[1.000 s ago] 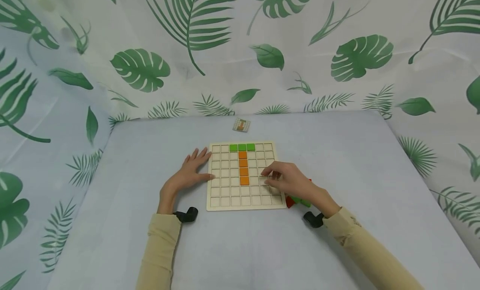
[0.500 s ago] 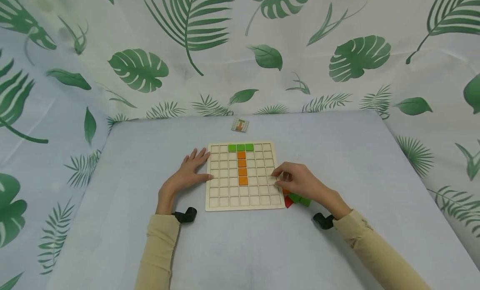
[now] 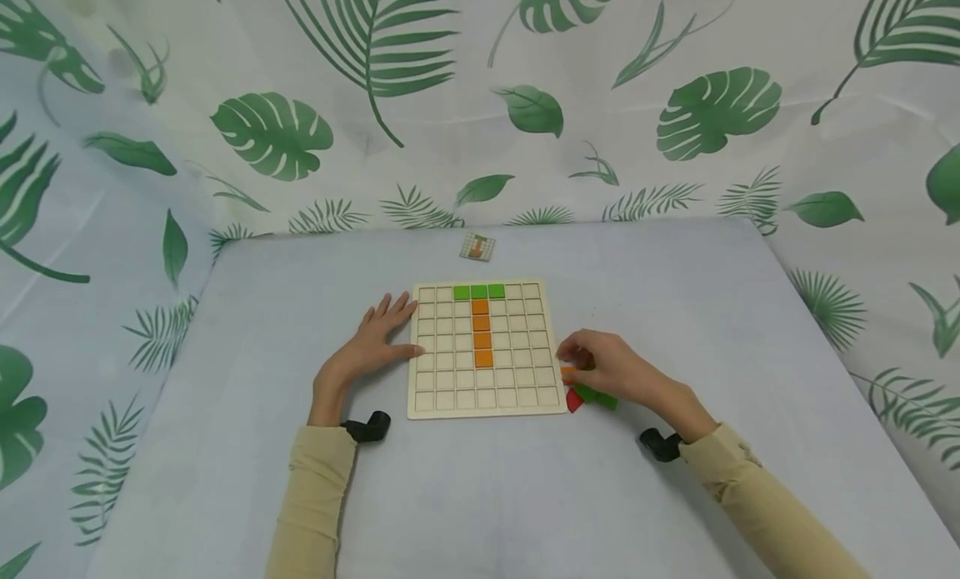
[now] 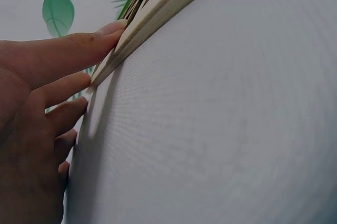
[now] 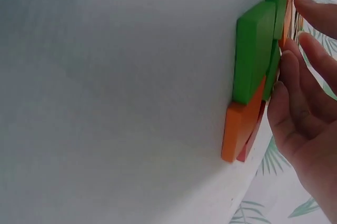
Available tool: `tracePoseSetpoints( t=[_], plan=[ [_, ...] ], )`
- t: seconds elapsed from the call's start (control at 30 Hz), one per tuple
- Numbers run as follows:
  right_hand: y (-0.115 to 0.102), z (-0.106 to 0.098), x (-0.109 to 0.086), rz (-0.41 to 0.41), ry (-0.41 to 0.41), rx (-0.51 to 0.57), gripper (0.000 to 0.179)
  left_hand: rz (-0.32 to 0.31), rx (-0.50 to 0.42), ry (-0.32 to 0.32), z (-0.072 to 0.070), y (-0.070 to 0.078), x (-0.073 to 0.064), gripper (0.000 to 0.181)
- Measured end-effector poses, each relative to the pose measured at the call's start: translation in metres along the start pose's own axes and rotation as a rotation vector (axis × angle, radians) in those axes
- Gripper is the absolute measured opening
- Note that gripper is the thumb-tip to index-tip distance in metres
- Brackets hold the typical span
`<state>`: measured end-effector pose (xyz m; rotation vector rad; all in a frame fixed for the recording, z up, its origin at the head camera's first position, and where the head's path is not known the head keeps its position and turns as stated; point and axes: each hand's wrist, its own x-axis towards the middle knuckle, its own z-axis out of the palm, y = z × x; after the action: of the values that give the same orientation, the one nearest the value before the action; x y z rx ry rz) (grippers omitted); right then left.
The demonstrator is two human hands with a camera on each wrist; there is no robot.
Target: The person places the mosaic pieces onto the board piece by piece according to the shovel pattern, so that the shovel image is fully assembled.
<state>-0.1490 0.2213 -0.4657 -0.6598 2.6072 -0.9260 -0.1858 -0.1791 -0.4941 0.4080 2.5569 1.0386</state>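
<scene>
Green, orange and red loose blocks [image 3: 597, 398] lay heaped on the bench [image 3: 487, 496], close by the right edge of the wooden board [image 3: 446, 379]. My right hand [image 3: 611, 364] was the nearer one: over the heap, fingers bent, tips down near a loose orange block [image 3: 572, 376] just beside the board. Whether thumb and forefinger had pinched that block, I could not tell. Board lay leftward of those fingers. My left hand [image 3: 367, 346] was at the opposite edge, fingers spread and relaxed, thumb tip on the rim, gripping nothing.

On the board, four orange tiles [image 3: 482, 340] made a single file, long axis running away from me to a crosswise row of three green tiles [image 3: 478, 292] along the far edge.

Textures: board pale, squarish, ruled by thin ridges into square cells. Blocks smooth and painted, flat-sided, crisp at the edges; some overlapped, tilted. Red ones mostly hidden, shape unclear. Bench surface whitish, finely grained. Small printed card [image 3: 477, 247] beyond the board, slightly askew. Sleeves [image 3: 772, 504] tan cloth, creased.
</scene>
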Motion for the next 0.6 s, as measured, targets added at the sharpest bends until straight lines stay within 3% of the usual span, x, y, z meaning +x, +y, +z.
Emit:
tracePoseSetpoints(
  t=[0.23,0.6],
  plan=[
    [0.0035,-0.0002,0.0,0.019,-0.042,-0.031,0.032,0.006,-0.004,-0.005,0.0001,-0.0014,0.0003,0.087],
    [0.0026,-0.0011,0.0011,0.003,-0.029,-0.041,0.026,0.008,-0.022,0.001,-0.0009,0.0008,-0.0003,0.087]
  ],
)
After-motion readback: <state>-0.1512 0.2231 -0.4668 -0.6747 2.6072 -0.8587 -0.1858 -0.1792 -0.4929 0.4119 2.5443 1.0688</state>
